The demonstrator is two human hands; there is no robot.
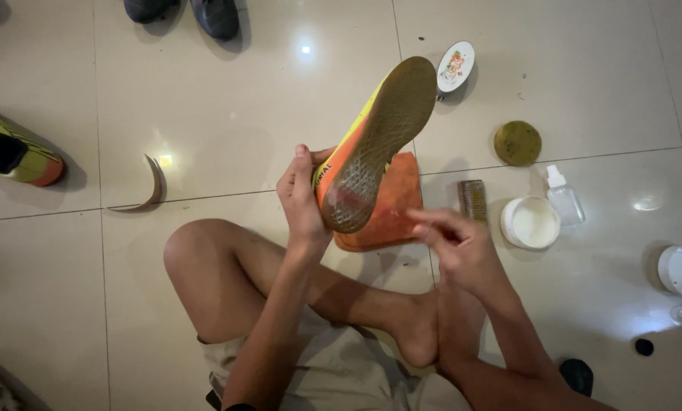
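Head view shows the left hand (pixel 301 199) gripping the orange-yellow shoe (pixel 371 144) sole-up above the orange cloth (pixel 392 217), while the right hand (pixel 456 242), fingers pinched together and empty, hovers beside the open cream jar (pixel 530 223); the sole looks still dirty.
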